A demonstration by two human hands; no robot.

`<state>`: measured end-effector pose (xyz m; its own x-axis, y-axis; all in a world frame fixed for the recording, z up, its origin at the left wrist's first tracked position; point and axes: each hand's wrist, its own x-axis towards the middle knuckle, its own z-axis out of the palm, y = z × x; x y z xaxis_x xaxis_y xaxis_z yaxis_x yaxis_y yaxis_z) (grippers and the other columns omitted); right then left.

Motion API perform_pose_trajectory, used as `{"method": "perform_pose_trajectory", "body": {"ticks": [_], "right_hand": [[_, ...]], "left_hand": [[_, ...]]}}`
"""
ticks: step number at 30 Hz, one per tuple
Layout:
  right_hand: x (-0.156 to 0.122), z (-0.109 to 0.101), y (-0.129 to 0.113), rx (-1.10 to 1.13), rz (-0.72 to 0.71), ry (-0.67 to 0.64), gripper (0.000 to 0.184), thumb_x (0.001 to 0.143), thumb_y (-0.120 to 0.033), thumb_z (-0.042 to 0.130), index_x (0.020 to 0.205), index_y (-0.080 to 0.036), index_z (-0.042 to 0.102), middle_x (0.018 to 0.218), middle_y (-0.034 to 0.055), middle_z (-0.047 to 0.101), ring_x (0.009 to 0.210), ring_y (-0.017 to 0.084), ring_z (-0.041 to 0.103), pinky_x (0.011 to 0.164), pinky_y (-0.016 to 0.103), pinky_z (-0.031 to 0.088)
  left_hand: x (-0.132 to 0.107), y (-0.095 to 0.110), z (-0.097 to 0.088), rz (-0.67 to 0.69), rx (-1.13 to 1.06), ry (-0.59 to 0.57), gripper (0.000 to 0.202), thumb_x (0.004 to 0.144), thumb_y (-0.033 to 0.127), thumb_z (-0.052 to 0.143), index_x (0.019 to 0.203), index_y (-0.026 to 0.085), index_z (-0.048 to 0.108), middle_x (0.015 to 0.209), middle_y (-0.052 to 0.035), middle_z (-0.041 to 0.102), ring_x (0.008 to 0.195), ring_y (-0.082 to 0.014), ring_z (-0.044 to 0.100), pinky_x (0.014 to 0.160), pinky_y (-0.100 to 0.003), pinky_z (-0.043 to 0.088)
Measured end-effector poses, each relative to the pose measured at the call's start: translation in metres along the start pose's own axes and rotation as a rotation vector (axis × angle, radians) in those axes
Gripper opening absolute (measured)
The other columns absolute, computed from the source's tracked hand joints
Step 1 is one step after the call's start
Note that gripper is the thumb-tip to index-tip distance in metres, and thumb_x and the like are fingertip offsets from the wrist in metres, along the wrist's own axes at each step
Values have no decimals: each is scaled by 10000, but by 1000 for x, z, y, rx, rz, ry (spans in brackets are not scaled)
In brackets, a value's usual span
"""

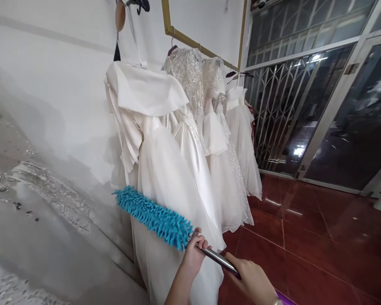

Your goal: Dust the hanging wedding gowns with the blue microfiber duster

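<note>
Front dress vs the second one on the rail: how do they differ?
The front dress has a plain, smooth bodice with a wide folded collar; the second dress has a sparkly beaded bodice. The front dress hangs lower, its skirt passing behind the blue duster and left hand; the second dress hangs clear of both. Both are white, full-skirted and hung on the gold rail.

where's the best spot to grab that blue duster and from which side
Grip the bare metal handle, not the fluffy blue duster head. The handle slants down to the lower right, so come from that near end, as the left hand and right hand do, both wrapped around it.
</note>
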<state>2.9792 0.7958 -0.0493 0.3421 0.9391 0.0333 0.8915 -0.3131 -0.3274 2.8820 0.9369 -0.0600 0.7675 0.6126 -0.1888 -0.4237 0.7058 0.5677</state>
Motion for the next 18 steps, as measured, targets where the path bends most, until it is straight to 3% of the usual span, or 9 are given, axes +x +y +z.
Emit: {"method": "perform_pose_trajectory", "body": {"ticks": [3, 5, 9, 12, 15, 18], "right_hand": [[3, 6, 0, 6, -28, 0, 152, 827, -207, 414, 897, -271, 534, 804, 13, 747, 733, 258, 702, 552, 283, 421], [7, 7, 0, 50, -37, 17, 149, 826, -204, 414, 895, -279, 523, 814, 4, 741, 749, 247, 699, 569, 276, 422], [20, 4, -3, 230, -15, 72, 113, 855, -262, 371, 840, -271, 482, 721, -20, 675, 658, 181, 647, 582, 244, 395], [36, 5, -9, 449, 12, 126, 179, 853, -366, 377, 721, -247, 395, 590, -63, 450, 524, 110, 458, 553, 217, 347], [51, 11, -12, 666, 10, 177, 229, 829, -413, 411, 697, -231, 365, 577, -82, 302, 513, 89, 319, 515, 214, 295], [59, 23, -6, 790, 25, 227, 272, 818, -449, 416, 736, -194, 464, 579, -73, 343, 523, 90, 323, 511, 218, 312]], "left_hand": [[0, 6, -5, -6, 56, 15, 242, 586, 178, 642, 782, 202, 501, 413, 125, 321, 462, -61, 326, 647, -271, 380], [-1, 15, 2, 41, 136, -24, 187, 618, 192, 629, 755, 204, 502, 406, 119, 316, 459, -67, 329, 634, -275, 384], [-1, 40, 37, 174, 395, -182, 107, 702, 239, 593, 690, 194, 496, 417, 93, 366, 456, -85, 379, 625, -297, 400], [6, 56, 67, 224, 521, -262, 96, 736, 245, 567, 696, 188, 501, 425, 84, 408, 452, -90, 402, 630, -294, 397], [22, 62, 89, 193, 568, -335, 83, 727, 238, 559, 688, 192, 502, 414, 88, 405, 447, -95, 405, 641, -293, 390], [41, 59, 98, 130, 630, -387, 248, 719, 248, 545, 507, 194, 429, 451, 59, 410, 484, -98, 411, 676, -295, 382]]}}
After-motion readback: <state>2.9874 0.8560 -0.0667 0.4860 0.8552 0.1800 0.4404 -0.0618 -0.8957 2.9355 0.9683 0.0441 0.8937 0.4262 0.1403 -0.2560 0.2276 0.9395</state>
